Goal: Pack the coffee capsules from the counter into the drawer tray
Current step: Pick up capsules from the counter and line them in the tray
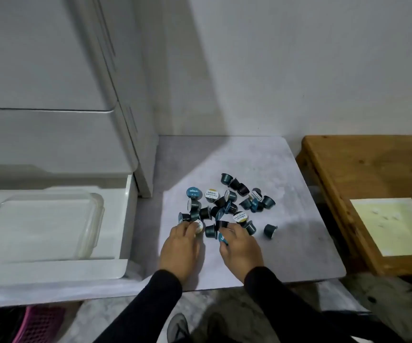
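Several dark teal and black coffee capsules lie in a loose pile on the grey counter. Some show blue or white-and-yellow lids. My left hand rests at the pile's near left edge, its fingertips closed on a white-lidded capsule. My right hand is at the pile's near side and holds a blue-lidded capsule between thumb and fingers, with a black capsule at its fingertips. To the left, a white drawer stands open with a clear plastic tray inside; the tray holds nothing.
A white drawer cabinet rises behind the open drawer. A wooden table with a pale yellow sheet stands to the right of the counter. One capsule lies apart at the pile's right. A pink basket sits below.
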The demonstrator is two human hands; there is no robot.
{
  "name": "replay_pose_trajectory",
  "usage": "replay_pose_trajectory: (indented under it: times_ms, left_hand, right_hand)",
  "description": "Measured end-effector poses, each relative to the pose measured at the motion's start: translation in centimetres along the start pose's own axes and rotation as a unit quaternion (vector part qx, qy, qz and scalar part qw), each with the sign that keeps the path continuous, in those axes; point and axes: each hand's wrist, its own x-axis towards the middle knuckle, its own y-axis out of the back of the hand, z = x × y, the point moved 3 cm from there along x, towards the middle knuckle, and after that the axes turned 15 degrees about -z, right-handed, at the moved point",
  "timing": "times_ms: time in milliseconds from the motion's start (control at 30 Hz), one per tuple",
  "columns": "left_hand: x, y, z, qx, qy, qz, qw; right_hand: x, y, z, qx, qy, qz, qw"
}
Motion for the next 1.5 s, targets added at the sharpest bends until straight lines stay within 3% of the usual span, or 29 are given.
replay_pose_trajectory:
  times_ms: [100,333,633,933,1033,1200,1500]
  left_hand:
    - [0.5,0.2,0.4,-0.067,0.028,0.029,0.997]
    - [1.2,-0.7,1.3,-0.221,0.079,0.008,0.972]
    - [0.7,-0.5,1.6,-0.258,0.087,0.062,0.960]
    - [0.1,6.6,4.2,-0.297,0.067,0.116,0.946]
    - [-0.1,11.0,4.4,-0.304,0.042,0.120,0.944]
    - [-1.8,19.3,1.5,-0.265,0.003,0.071,0.962]
    - [-5.9,28.7,-15.0,-0.122,-0.003,-0.072,0.990]
  right_hand:
    - [0.2,0.2,0.5,0.023,0.005,-0.011,1.000]
    - [0.7,0.5,1.6,0.132,-0.040,-0.080,0.987]
    - [0.9,2.2,2.2,0.231,-0.076,-0.089,0.966]
    - [2.9,9.7,0.4,0.324,-0.045,0.020,0.945]
    - [3.8,13.6,-1.7,0.343,-0.009,0.043,0.938]
    - [5.4,17.2,-7.5,0.322,0.075,-0.004,0.944]
    - [9.1,12.7,-23.9,0.280,0.179,-0.156,0.930]
